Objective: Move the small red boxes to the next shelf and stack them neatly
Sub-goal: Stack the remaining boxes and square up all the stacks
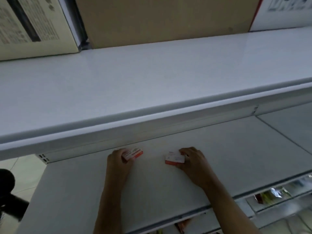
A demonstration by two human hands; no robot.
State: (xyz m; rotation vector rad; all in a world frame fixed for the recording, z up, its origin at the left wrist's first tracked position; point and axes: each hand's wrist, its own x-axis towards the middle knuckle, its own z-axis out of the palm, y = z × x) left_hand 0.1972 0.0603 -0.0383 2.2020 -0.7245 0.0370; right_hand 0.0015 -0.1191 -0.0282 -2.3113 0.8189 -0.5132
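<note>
Both hands reach onto the lower white shelf (228, 157), under the front lip of the upper shelf (135, 85). The left hand (118, 163) curls its fingers round one small red and white box (133, 153), tilted. The right hand (194, 163) pinches a second box (173, 159) between fingertips and thumb. The two boxes are apart, side by side. A brown carton (168, 19) stands on the upper shelf.

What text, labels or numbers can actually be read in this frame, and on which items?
None is legible.
Left red box: print blurred.
Right red box: small mark, unreadable.
Cream carton, upper left: lines of print, too blurred.
White carton, upper right: dark graphic, unreadable.
</note>
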